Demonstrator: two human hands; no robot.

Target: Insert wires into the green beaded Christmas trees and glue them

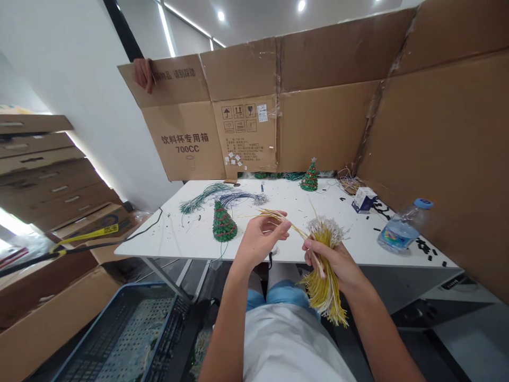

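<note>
My right hand (328, 260) is closed round a thick bundle of yellow wires (328, 294) with white tips, held over the table's front edge. A few thin yellow strands run from it to my left hand (264, 233), whose thumb and fingers are closed on them. Left of my left hand a small green Christmas tree (224, 222) with red garland stands on the table. Behind it lie a bundle of green wires (204, 197) and a bundle of dark blue wires (242, 198).
A cardboard wall (246, 127) encloses the white table (159, 233), with another person's hand (143, 74) on its top edge. Another tree (309, 178) stands at the back. To the right are a small box (363, 200), a water bottle (403, 227) and black bits. A blue crate (119, 318) sits lower left.
</note>
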